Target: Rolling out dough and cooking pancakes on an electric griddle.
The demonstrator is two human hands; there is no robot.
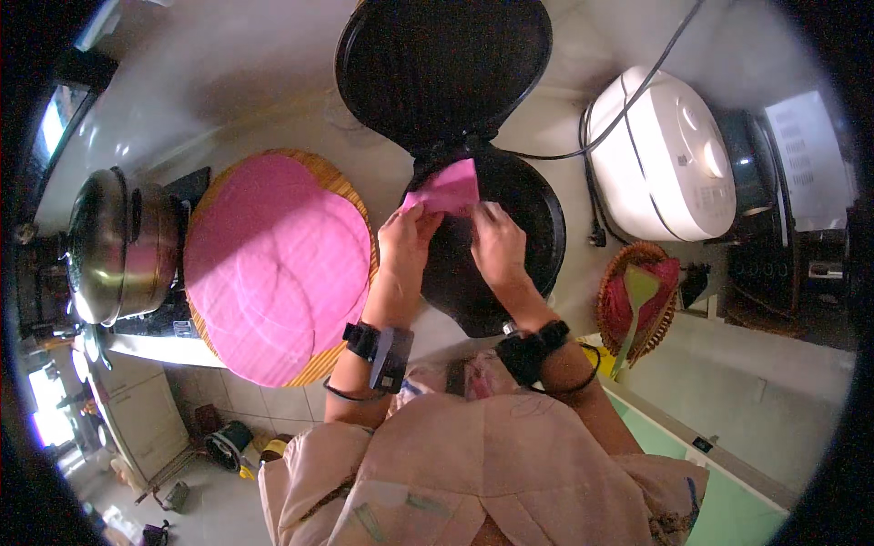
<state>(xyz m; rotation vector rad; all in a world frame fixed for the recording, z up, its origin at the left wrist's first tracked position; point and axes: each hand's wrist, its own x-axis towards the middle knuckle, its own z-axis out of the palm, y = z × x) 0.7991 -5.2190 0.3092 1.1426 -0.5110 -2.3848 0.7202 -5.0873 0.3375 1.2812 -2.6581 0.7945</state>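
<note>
A folded pink sheet, soft and thin (447, 188), is held between my two hands over the black round electric griddle (539, 225), whose ridged lid (444, 61) stands raised behind it. My left hand (404, 235) grips the sheet's lower left edge. At the lower right corner, the fingers of my right hand (497, 239) are bent in a pinch on the sheet. Left of the griddle, several thin pink round sheets (280, 273) overlap on a round woven straw mat (341, 177). Black straps with devices are on both wrists.
A lidded metal pot (126, 246) stands on the stove at left. At right are a white rice cooker (666, 164), a dark power cable (614, 126) and a woven basket (604, 300) with pink material and a green spatula (640, 290). The counter's edge runs close before me.
</note>
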